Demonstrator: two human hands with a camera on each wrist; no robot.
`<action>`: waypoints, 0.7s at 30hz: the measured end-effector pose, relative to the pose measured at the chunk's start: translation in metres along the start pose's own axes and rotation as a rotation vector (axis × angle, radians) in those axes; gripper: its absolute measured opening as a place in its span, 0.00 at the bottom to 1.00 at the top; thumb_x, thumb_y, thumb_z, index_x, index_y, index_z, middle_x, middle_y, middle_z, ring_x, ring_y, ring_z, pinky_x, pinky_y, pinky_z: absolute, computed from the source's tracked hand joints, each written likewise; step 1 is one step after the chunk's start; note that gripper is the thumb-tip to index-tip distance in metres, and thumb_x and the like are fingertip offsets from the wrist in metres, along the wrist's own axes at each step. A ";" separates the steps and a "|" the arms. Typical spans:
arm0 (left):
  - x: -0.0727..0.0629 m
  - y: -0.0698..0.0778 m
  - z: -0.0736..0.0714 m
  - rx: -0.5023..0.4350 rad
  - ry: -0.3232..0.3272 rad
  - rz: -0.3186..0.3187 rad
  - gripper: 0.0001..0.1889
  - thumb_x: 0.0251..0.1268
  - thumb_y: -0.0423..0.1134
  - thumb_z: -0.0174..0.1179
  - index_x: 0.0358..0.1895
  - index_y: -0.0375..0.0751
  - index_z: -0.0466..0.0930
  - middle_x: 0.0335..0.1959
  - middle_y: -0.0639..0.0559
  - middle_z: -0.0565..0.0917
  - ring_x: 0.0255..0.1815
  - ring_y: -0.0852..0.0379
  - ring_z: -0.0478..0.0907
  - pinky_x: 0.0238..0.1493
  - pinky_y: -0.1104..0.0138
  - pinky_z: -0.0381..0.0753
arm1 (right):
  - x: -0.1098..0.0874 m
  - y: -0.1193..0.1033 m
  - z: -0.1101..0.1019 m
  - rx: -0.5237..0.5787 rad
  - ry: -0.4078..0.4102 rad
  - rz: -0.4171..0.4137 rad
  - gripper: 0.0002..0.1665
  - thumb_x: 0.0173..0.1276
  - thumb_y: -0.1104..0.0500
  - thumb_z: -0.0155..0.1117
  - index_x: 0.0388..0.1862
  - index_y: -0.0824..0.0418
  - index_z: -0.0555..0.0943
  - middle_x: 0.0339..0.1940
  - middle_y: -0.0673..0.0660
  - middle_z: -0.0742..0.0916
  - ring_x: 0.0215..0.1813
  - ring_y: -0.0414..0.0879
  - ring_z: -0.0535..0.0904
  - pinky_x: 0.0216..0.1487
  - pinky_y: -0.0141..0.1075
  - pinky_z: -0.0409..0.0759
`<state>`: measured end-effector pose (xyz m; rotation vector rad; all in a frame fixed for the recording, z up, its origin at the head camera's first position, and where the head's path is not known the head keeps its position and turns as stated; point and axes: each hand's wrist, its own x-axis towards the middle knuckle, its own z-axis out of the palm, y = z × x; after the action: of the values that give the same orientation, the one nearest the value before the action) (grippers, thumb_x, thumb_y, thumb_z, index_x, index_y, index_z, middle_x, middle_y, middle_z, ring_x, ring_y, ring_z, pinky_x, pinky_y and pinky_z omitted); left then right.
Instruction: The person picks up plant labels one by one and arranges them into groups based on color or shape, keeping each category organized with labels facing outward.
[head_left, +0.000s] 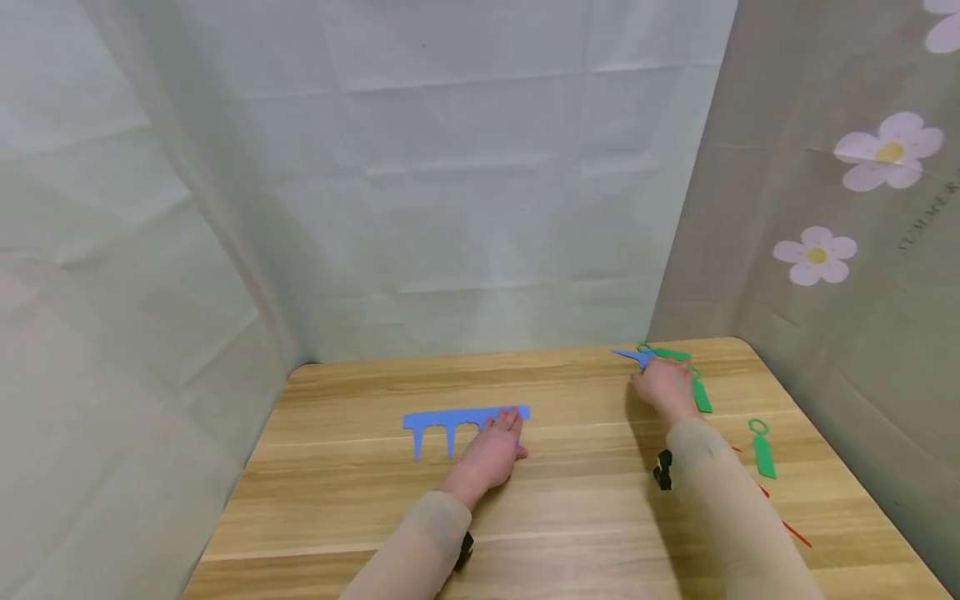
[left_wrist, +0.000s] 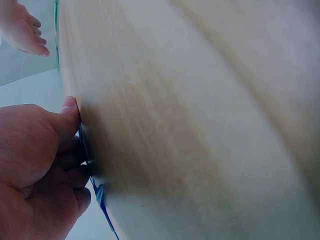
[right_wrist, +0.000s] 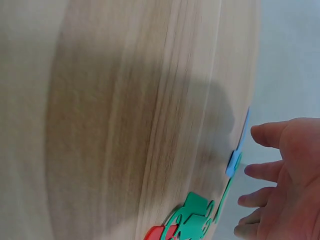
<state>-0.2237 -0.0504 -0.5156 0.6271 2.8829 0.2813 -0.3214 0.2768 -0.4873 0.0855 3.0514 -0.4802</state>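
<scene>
**Blue strip (head_left: 442, 418) lay beneath a left hand (head_left: 489, 457) as a right hand (head_left: 666, 387) hung near the table's far edge**

Flat and evenly coloured, the strip stretched across the middle of the wood-grain table (head_left: 570, 500), its straight bar set away from the person and its tapering prongs aimed back. Two prongs showed whole at its left; others were partly covered by the hand, and whether the strip was one piece or several set edge to edge could not be made out. The left hand's fingers lay extended over the strip's right end, touching it without a grip. The right hand was open, its fingers loosely spread and holding nothing, just beside a single blue tag (head_left: 642, 358) with a pointed spike.

Counted in the head view were one strip, one separate blue tag and three green tags (head_left: 763, 457), each a slim panel topped by a ring. Two of the green tags lay close to the right hand, the third nearer the table's right side. Three stretches of thin red pieces (head_left: 797, 533) showed beside the right sleeve (head_left: 720, 500). Two black devices (head_left: 663, 470) sat at the wrists, one on each. Pale cloth (head_left: 480, 183) hung behind, with two whole printed flowers (head_left: 891, 152) and part of another at right.
</scene>
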 end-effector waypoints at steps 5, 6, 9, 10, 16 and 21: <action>0.000 0.001 -0.001 -0.012 -0.004 -0.006 0.33 0.85 0.45 0.57 0.82 0.28 0.62 0.85 0.38 0.60 0.86 0.42 0.56 0.85 0.50 0.55 | 0.009 0.004 0.002 0.014 -0.037 0.000 0.34 0.81 0.53 0.49 0.69 0.83 0.73 0.72 0.90 0.66 0.74 0.93 0.53 0.74 0.78 0.58; 0.000 0.001 0.000 -0.010 -0.002 -0.006 0.33 0.85 0.45 0.57 0.82 0.28 0.62 0.85 0.38 0.60 0.86 0.42 0.56 0.85 0.50 0.55 | 0.012 0.005 0.003 0.024 -0.041 -0.003 0.35 0.82 0.53 0.47 0.72 0.82 0.71 0.73 0.89 0.67 0.74 0.92 0.54 0.73 0.77 0.59; -0.001 0.002 0.002 0.012 0.001 -0.002 0.34 0.85 0.46 0.56 0.82 0.28 0.62 0.85 0.38 0.60 0.86 0.42 0.56 0.84 0.50 0.56 | 0.019 0.010 0.006 0.060 -0.052 -0.016 0.37 0.84 0.52 0.45 0.80 0.76 0.64 0.74 0.86 0.67 0.74 0.90 0.56 0.72 0.77 0.61; 0.000 0.002 0.002 0.022 0.002 -0.001 0.34 0.85 0.46 0.56 0.82 0.28 0.62 0.85 0.38 0.61 0.86 0.42 0.57 0.84 0.50 0.56 | 0.020 0.011 0.007 0.077 -0.061 -0.018 0.38 0.85 0.51 0.45 0.83 0.75 0.60 0.75 0.85 0.67 0.74 0.89 0.56 0.72 0.77 0.62; 0.000 0.001 0.004 0.045 0.001 -0.001 0.34 0.85 0.47 0.57 0.82 0.29 0.63 0.84 0.38 0.62 0.85 0.43 0.57 0.84 0.50 0.57 | 0.027 0.024 0.009 0.143 -0.118 -0.024 0.43 0.88 0.46 0.45 0.87 0.73 0.49 0.78 0.85 0.62 0.76 0.88 0.55 0.70 0.78 0.64; 0.001 0.001 0.002 0.045 -0.003 -0.009 0.34 0.84 0.47 0.56 0.82 0.30 0.63 0.85 0.39 0.61 0.85 0.44 0.57 0.84 0.51 0.57 | 0.027 0.032 0.004 0.139 -0.150 0.011 0.47 0.88 0.44 0.46 0.86 0.74 0.45 0.78 0.88 0.57 0.75 0.93 0.46 0.72 0.82 0.53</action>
<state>-0.2240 -0.0486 -0.5179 0.6219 2.8958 0.2154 -0.3465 0.3072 -0.5028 0.0689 2.8672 -0.6659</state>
